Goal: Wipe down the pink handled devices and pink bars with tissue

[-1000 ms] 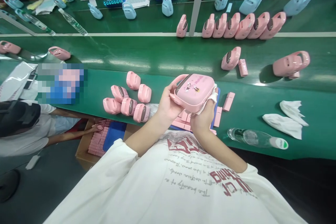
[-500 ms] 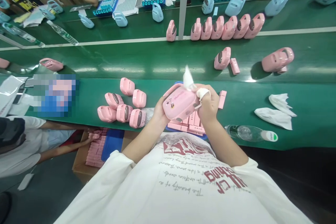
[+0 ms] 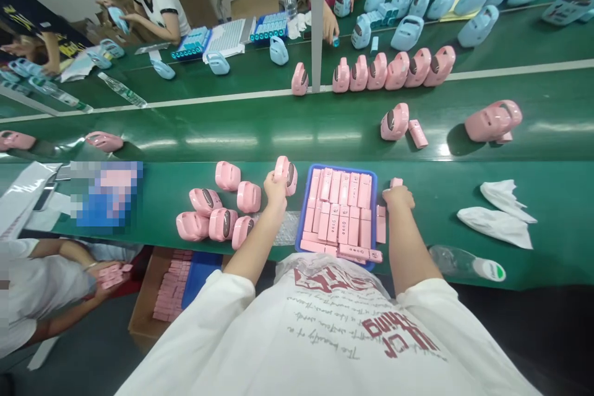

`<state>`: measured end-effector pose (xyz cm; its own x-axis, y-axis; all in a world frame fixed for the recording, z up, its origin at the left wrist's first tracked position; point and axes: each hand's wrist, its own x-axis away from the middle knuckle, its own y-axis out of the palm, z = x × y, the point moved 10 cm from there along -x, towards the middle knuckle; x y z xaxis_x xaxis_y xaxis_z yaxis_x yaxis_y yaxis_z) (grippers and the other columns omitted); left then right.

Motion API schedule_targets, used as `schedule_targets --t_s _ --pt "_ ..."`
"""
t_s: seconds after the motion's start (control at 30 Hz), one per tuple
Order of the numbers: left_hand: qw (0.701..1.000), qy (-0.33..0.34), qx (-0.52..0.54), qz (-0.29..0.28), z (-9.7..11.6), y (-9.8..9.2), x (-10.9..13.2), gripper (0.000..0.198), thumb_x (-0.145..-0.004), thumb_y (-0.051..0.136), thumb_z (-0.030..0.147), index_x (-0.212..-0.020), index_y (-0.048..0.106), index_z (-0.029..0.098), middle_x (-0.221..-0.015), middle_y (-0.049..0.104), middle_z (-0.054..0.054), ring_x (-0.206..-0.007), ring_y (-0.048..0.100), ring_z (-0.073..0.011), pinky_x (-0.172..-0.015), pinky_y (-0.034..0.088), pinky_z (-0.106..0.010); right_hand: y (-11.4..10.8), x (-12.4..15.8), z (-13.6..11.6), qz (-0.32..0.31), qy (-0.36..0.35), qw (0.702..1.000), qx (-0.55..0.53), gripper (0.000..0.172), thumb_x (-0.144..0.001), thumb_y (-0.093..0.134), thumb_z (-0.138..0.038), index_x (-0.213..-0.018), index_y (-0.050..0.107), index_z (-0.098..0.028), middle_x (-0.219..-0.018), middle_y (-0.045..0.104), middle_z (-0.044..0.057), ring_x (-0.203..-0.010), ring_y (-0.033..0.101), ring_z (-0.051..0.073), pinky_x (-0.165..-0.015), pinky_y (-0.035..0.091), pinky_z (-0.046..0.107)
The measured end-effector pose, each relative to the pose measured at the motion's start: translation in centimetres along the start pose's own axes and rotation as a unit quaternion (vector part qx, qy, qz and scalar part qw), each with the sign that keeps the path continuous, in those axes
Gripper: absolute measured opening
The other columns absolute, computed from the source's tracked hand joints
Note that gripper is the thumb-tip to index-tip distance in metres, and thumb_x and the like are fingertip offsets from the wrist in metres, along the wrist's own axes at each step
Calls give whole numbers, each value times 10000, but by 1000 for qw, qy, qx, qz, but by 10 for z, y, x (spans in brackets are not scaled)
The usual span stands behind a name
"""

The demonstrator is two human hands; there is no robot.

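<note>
My left hand (image 3: 276, 192) is closed around a glossy pink plastic device (image 3: 286, 174) with a carrying handle and a dark oval panel, just above the table. Right of the tray, my right hand (image 3: 398, 197) is closed with its back up; the end of a small pink rectangular block (image 3: 396, 182) sticks out beyond it. Between my hands stands a blue tray (image 3: 303, 213) filled with rows of pink blocks (image 3: 343, 223). Another pink block (image 3: 380, 224) lies against its right side. Several pink devices (image 3: 223, 223) are grouped to the left of my left hand.
White cloths (image 3: 496, 227) and a plastic bottle (image 3: 464, 262) lie on the right. Pink devices (image 3: 394, 122) stand on the middle strip and along the divider. Beyond it, co-workers handle blue devices (image 3: 407, 32). At lower left, a person holds pink blocks (image 3: 111, 275) beside a carton (image 3: 139, 322).
My hands have moved apart. The pink device went left and was turned in my left hand. My right hand let go of it and moved right onto a block; its white cloth is out of sight.
</note>
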<state>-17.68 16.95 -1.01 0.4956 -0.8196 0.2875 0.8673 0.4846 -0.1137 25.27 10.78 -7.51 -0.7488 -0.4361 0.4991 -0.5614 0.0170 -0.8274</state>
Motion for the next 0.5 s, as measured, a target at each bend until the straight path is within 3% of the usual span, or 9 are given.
schedule_targets --t_s 0.13,0.27,0.4,0.5 --pt "999 -13 -24 17 2 39 -57 193 -627 531 71 -790 544 172 -768 579 9 -738 560 -112 -668 438 -210 -3 -7 2 7 8 1000 -11 413 -654 710 -152 -1034 558 -94 -1068 584 275 -1092 591 359 -901 471 497" --pt "999 -17 -36 -1 11 88 -104 168 -659 529 55 -790 551 157 -754 594 -4 -705 564 -114 -654 444 -221 -26 -16 -19 24 -12 999 -38 445 -667 702 -215 -1073 551 -116 -1085 600 250 -1086 592 361 -902 466 507" --pt "998 -9 -57 -21 18 129 -135 176 -695 531 43 -832 576 145 -810 627 -28 -776 584 -129 -700 455 -225 -36 -22 -74 35 -90 991 -95 455 -731 639 -285 -1157 548 -154 -1118 622 174 -1083 591 302 -910 472 417" --pt "996 -3 -83 -45 16 151 -144 167 -696 558 37 -832 596 127 -894 646 -77 -864 601 -165 -773 469 -260 -19 -26 -129 8 -158 978 -135 414 -722 638 -251 -1111 597 -114 -1041 653 150 -1011 615 267 -840 490 319"
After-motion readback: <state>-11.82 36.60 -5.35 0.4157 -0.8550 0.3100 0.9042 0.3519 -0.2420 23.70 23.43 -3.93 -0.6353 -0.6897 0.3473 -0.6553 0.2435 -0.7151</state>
